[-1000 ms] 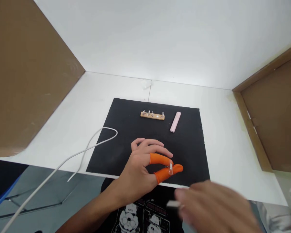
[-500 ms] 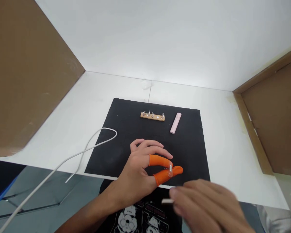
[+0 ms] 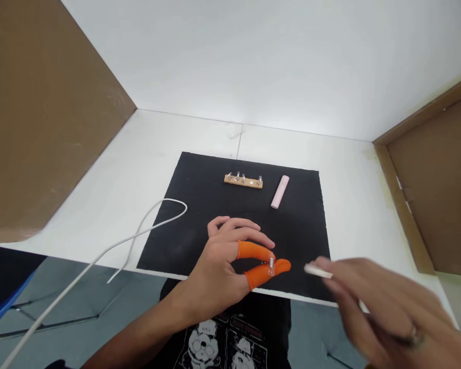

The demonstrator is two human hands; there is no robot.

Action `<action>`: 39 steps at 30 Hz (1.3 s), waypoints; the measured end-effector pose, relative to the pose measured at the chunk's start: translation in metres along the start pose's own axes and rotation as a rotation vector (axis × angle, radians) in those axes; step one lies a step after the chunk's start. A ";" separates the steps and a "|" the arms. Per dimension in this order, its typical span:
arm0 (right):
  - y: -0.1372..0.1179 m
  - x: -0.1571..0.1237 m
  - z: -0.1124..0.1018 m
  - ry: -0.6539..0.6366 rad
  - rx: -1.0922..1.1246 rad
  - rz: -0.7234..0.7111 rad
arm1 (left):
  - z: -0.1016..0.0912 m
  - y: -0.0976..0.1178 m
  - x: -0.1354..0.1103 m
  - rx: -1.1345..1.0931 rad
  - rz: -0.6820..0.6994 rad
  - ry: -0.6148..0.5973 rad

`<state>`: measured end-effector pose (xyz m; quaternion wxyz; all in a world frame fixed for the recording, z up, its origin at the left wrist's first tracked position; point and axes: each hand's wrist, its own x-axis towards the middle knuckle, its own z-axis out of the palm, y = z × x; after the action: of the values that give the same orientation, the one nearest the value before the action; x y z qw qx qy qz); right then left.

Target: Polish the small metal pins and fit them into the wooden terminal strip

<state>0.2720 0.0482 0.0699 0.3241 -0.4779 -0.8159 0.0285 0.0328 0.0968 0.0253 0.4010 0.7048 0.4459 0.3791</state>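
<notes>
My left hand [image 3: 230,256] hovers over the near part of a black mat [image 3: 200,205]. Its thumb and forefinger wear orange finger cots and pinch a small clear, metal-tipped part [image 3: 271,264]. My right hand [image 3: 384,307] is blurred at the lower right, fingers closed on a thin white stick-like piece [image 3: 317,271] that points left toward the pinched part. At the far side of the mat lie a small wooden strip with several metal pins [image 3: 243,180] and a pink cylinder [image 3: 279,191].
A white cable [image 3: 138,238] loops from the lower left onto the mat's left edge. Brown cardboard panels stand at the left [image 3: 42,118] and right [image 3: 438,189] of the white table [image 3: 119,169]. The table's near edge runs just below the mat.
My right hand has risen from below the table edge to the right of my left hand, bringing the white piece level with the pinched part. My left hand has stayed put.
</notes>
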 end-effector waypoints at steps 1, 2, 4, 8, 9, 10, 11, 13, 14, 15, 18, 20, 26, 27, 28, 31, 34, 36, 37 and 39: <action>0.004 0.005 -0.001 0.006 -0.016 0.004 | 0.000 0.000 0.000 0.003 -0.002 0.000; 0.006 0.011 -0.002 0.010 -0.026 0.010 | 0.000 0.000 0.000 0.006 -0.005 -0.001; 0.003 0.022 0.002 -0.012 -0.006 -0.033 | 0.000 0.000 -0.001 0.012 -0.002 -0.005; -0.007 0.027 0.007 -0.020 0.103 -0.232 | -0.001 0.000 0.000 0.018 0.007 -0.007; -0.004 0.025 0.005 -0.057 0.075 -0.241 | -0.001 0.000 0.000 0.015 0.007 -0.005; 0.003 0.023 0.003 -0.127 0.025 -0.251 | -0.001 0.000 0.000 0.010 0.007 -0.004; 0.012 0.021 0.000 -0.091 -0.011 -0.186 | -0.001 0.000 0.000 0.004 0.009 -0.005; 0.027 0.019 -0.004 0.004 -0.083 -0.002 | -0.001 0.001 -0.001 -0.008 0.020 -0.009; 0.030 0.019 -0.004 0.037 -0.098 0.036 | -0.001 0.001 -0.001 -0.013 0.025 -0.013; 0.029 0.020 -0.003 0.048 -0.095 0.020 | 0.000 0.001 -0.001 -0.015 0.029 -0.014; 0.006 0.025 0.005 -0.011 0.003 -0.162 | 0.000 0.001 -0.001 -0.019 0.028 -0.007; -0.009 0.027 0.010 -0.055 0.085 -0.181 | -0.001 0.001 0.000 -0.020 0.020 -0.008; 0.014 0.029 0.002 -0.058 -0.027 -0.162 | -0.001 0.000 -0.001 -0.004 0.008 -0.028; 0.014 0.030 0.001 -0.035 -0.044 -0.148 | 0.000 0.000 -0.002 -0.007 0.013 -0.027; 0.011 0.030 0.002 -0.043 -0.041 -0.142 | 0.000 0.000 -0.002 -0.011 0.020 -0.023; -0.009 0.029 0.009 -0.056 0.087 -0.213 | 0.000 -0.001 -0.001 -0.022 0.029 -0.009; -0.012 0.028 0.013 -0.079 0.138 -0.201 | -0.001 -0.001 -0.001 -0.025 0.015 -0.009; 0.001 0.028 0.011 -0.090 0.075 -0.177 | -0.002 0.000 -0.001 -0.023 0.009 -0.010; 0.008 0.029 0.009 -0.064 0.028 -0.180 | -0.002 0.000 -0.002 -0.023 0.007 -0.010; 0.015 0.031 0.006 -0.017 -0.020 -0.211 | -0.002 -0.001 -0.002 -0.025 0.007 -0.013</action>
<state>0.2697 0.0819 0.0756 0.3136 -0.3924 -0.8646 -0.0101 0.0305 0.0957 0.0252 0.4114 0.7038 0.4361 0.3811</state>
